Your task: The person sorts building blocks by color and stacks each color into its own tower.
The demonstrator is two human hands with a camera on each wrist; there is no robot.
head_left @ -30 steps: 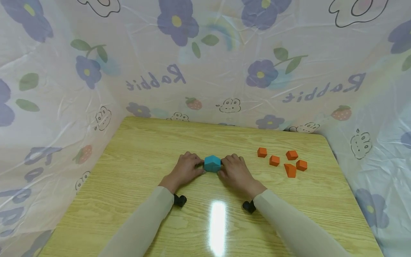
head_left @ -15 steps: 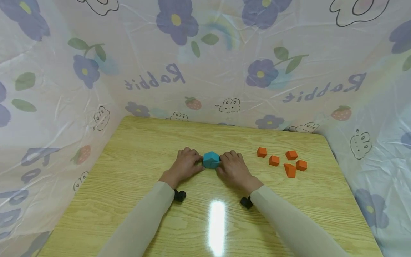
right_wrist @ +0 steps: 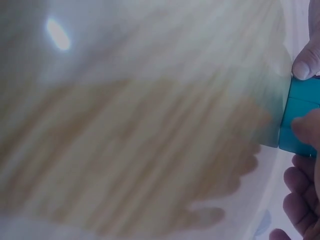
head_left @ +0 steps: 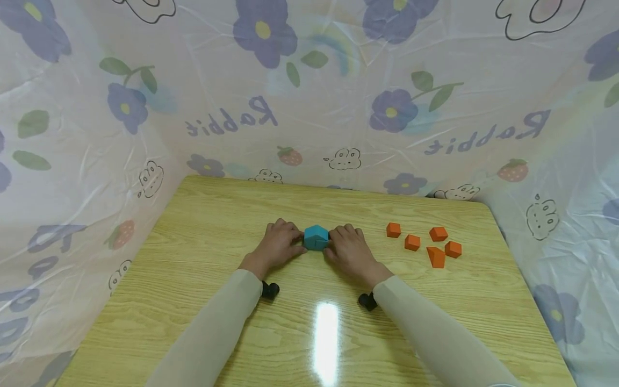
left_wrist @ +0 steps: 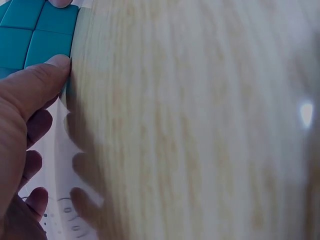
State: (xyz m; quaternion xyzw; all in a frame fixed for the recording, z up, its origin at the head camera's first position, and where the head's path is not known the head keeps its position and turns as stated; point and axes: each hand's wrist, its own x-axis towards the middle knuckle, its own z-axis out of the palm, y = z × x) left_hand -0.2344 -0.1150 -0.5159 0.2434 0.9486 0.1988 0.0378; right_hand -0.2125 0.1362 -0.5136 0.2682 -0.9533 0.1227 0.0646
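Observation:
A teal block shape (head_left: 316,238) with a pointed top face stands on the table between both hands. Seams in the left wrist view split the teal blocks (left_wrist: 31,31) into several flat-faced pieces set together. My left hand (head_left: 278,245) pinches the left side, its thumb (left_wrist: 42,82) on the near face and the other fingers behind. From the right, my right hand (head_left: 352,252) pinches the opposite side; its thumb (right_wrist: 309,127) lies on the teal face (right_wrist: 299,102). The far side of the shape is hidden from the wrist views.
Several loose orange blocks (head_left: 412,242) lie to the right of the hands, among them a wedge-shaped orange block (head_left: 437,257). They rest on a wood-grain table (head_left: 203,226). A printed curtain (head_left: 309,107) encloses its back and sides.
Both hands and the teal shape between them have shifted slightly away from the person, a little to the left. The orange blocks stay where they were.

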